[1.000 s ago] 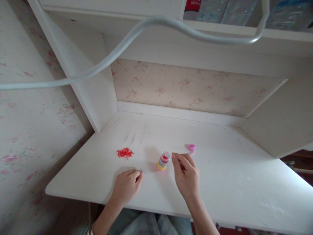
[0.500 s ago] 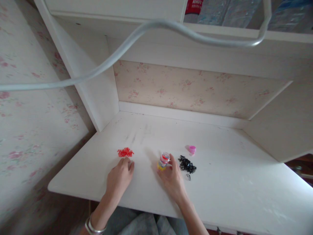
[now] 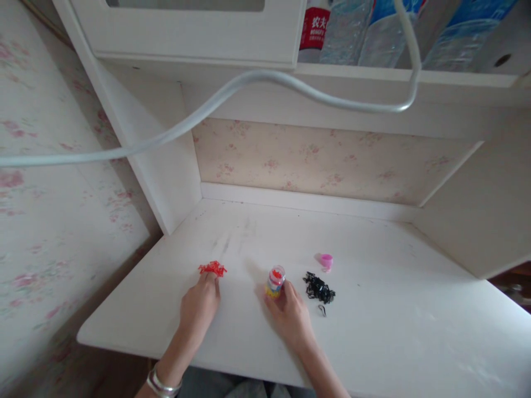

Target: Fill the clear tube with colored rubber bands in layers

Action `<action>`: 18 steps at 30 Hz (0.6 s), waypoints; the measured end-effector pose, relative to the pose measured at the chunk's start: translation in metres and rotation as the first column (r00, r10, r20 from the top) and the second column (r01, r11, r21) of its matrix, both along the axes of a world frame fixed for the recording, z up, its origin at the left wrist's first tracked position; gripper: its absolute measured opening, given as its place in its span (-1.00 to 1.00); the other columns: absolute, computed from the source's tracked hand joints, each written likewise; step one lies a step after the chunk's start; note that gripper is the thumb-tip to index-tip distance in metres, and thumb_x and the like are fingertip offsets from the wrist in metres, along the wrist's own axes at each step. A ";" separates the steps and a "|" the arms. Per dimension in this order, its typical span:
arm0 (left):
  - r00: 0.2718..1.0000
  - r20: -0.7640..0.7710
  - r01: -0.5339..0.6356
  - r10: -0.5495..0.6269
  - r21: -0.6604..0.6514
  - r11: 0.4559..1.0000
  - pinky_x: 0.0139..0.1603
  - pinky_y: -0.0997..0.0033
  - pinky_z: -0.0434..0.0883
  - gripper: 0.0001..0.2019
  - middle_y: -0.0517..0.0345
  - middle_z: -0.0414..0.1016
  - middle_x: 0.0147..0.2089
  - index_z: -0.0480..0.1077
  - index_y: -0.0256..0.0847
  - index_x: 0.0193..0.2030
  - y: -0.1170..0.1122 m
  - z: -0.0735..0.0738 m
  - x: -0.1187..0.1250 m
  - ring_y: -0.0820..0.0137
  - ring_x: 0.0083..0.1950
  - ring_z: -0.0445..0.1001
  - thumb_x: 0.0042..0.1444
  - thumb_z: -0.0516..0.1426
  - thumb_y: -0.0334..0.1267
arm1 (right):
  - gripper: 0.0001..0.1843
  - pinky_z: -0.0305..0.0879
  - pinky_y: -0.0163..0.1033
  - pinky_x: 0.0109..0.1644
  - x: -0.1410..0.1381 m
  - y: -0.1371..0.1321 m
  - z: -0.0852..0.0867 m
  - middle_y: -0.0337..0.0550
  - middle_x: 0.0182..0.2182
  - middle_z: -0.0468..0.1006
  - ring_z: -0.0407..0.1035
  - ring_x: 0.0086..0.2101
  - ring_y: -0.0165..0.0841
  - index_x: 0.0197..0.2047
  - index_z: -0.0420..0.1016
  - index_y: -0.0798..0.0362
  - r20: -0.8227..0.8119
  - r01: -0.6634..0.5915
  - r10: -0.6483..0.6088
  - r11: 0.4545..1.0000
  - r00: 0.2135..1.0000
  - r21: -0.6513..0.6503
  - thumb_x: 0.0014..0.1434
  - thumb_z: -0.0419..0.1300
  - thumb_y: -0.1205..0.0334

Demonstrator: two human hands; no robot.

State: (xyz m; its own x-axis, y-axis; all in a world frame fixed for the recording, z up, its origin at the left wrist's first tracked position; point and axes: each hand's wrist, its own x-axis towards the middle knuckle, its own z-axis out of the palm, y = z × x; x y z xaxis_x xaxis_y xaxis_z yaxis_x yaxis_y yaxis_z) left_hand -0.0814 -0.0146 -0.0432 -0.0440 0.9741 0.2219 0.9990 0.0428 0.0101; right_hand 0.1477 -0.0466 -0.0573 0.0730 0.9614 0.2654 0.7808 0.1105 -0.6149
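My left hand (image 3: 199, 302), with a silver bangle at the wrist, has its fingers pinched together at the near edge of a small pile of red rubber bands (image 3: 213, 268). The fingertips touch the pile and partly cover it. My right hand (image 3: 290, 316) grips a small clear jar (image 3: 275, 282) from its right side. The jar is uncapped, with red bits near its mouth and yellow and blue lower down. To the right of that hand lies a pile of black rubber bands (image 3: 319, 288), with a single black band (image 3: 322, 310) just in front of it.
A pink cap (image 3: 326, 261) rests behind the black pile on the white desk (image 3: 398, 309). A pale cable (image 3: 232, 88) hangs across the view above. Plastic bottles (image 3: 348, 33) stand on the upper shelf, and side panels bound the desk.
My left hand has reached forward into the red pile, its fingers now on the bands. My right hand's grip on the jar has shifted lower, and the view has tilted upward a little.
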 end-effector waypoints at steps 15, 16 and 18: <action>0.981 0.196 -0.016 0.009 0.038 0.999 -0.37 0.42 0.40 -0.79 0.01 0.54 -0.08 0.37 -0.17 -0.16 -0.015 0.019 0.002 0.33 -0.31 0.57 0.27 -0.07 -0.27 | -0.72 0.32 -0.28 -0.35 0.001 -0.005 0.001 -0.12 -0.23 0.55 0.47 -0.25 -0.24 -0.05 0.36 -0.03 0.006 -0.018 0.018 0.999 1.000 0.046 0.20 0.12 0.05; 0.968 0.249 0.007 -0.022 0.059 0.998 -0.33 0.42 0.40 -0.80 0.04 0.54 -0.08 0.37 -0.15 -0.16 -0.018 0.024 0.003 0.34 -0.28 0.57 0.27 -0.06 -0.26 | -0.72 0.31 -0.29 -0.36 0.001 -0.005 0.002 -0.13 -0.23 0.55 0.47 -0.26 -0.24 -0.05 0.36 -0.03 0.005 -0.019 0.019 0.999 1.000 0.051 0.20 0.13 0.05; 0.928 0.353 0.082 -0.121 0.123 0.989 -0.24 0.43 0.40 -0.81 0.09 0.55 -0.13 0.37 -0.14 -0.18 -0.024 0.036 0.007 0.34 -0.20 0.56 0.28 -0.06 -0.23 | -0.72 0.31 -0.29 -0.36 0.001 -0.005 0.002 -0.15 -0.24 0.55 0.47 -0.27 -0.24 -0.05 0.36 -0.04 0.001 -0.019 0.019 0.997 1.000 0.069 0.19 0.13 0.06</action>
